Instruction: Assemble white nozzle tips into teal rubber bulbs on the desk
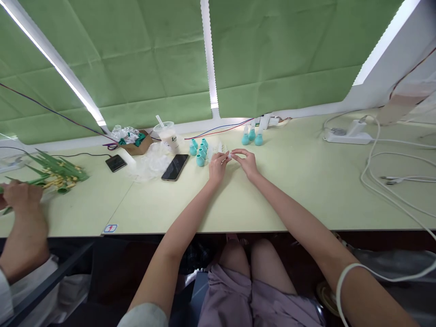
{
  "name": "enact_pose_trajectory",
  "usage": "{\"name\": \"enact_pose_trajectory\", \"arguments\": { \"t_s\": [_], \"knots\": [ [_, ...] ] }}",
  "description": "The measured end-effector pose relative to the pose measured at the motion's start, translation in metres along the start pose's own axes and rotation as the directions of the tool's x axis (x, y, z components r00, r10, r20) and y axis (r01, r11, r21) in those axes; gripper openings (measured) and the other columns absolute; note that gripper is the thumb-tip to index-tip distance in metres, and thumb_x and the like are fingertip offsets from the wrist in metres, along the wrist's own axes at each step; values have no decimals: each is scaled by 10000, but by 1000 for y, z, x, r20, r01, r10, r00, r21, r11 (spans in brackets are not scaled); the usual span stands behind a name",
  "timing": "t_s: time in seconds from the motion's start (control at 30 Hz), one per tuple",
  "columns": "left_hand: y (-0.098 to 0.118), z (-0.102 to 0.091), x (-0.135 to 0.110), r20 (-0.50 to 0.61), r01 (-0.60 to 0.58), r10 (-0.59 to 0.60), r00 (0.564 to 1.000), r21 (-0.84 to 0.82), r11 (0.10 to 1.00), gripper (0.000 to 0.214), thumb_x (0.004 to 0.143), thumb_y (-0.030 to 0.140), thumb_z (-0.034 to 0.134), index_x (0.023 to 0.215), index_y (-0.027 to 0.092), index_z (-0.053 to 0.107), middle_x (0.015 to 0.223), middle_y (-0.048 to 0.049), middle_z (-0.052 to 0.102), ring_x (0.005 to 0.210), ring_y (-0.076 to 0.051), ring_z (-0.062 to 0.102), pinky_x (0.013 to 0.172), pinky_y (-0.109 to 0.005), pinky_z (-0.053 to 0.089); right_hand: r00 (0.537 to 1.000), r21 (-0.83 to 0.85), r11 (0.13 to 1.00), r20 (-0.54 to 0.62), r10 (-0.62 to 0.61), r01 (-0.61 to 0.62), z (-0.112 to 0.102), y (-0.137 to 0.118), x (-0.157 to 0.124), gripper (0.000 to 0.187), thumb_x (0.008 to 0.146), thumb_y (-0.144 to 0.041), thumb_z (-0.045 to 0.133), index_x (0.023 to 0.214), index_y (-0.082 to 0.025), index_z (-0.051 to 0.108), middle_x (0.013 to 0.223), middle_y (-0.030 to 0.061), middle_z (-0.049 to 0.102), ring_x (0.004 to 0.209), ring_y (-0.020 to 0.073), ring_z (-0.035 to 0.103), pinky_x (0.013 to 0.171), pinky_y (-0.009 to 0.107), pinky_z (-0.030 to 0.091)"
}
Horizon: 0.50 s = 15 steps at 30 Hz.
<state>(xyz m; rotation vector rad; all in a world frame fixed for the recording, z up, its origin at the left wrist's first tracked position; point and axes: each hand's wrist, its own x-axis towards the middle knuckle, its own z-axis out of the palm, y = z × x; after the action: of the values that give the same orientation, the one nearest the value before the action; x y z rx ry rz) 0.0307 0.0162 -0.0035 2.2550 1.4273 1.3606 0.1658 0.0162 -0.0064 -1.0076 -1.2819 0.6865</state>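
Observation:
My left hand (217, 165) and my right hand (247, 161) meet at the far middle of the pale green table (299, 190). Both pinch a small white part (229, 156) held between the fingertips. Just left of my hands stands a cluster of several teal rubber bulbs (199, 151) with small clear pieces (218, 148) beside them. Three more teal bulbs with white tips (252, 135) stand behind my right hand near the wall.
A black phone (175, 166) lies left of my hands beside crumpled clear plastic (153, 163) and an iced drink cup (168, 135). A cardboard box (135, 144) and second phone (116, 162) sit further left. A co-worker's hand (18, 195) handles green stems (57, 171). White cables (384, 181) and a power strip (347, 135) lie at right.

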Motion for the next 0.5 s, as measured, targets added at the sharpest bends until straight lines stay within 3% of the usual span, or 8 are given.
{"name": "enact_pose_trajectory", "arguments": {
  "t_s": [0.2, 0.4, 0.5],
  "knots": [
    [0, 2, -1, -40, -50, 54, 998, 105, 993, 261, 885, 195, 484, 1086, 220, 649, 893, -41, 629, 867, -139, 530, 751, -247, 408, 998, -35, 999, -55, -36, 35, 4, -5, -5, 293, 710, -432, 646, 904, -219, 700, 1072, 61, 652, 995, 214, 576, 703, 307, 499],
    [7, -1, -3, -52, -75, 84, 995, 147, 986, 252, 902, 189, 446, 1050, 202, 649, 887, -39, 627, 855, -134, 524, 775, -241, 400, 985, -141, 981, -92, -149, 135, 9, -15, -14, 245, 767, -442, 595, 816, -237, 721, 949, 50, 691, 971, 203, 587, 692, 304, 497],
    [10, -2, -4, -42, -63, 71, 997, 164, 984, 256, 909, 195, 430, 1047, 207, 646, 887, -38, 627, 857, -139, 520, 758, -239, 400, 989, -78, 994, -118, -91, 83, 9, -15, -13, 241, 737, -443, 624, 767, -222, 715, 895, 52, 697, 931, 205, 607, 703, 309, 499]
  ]
}}
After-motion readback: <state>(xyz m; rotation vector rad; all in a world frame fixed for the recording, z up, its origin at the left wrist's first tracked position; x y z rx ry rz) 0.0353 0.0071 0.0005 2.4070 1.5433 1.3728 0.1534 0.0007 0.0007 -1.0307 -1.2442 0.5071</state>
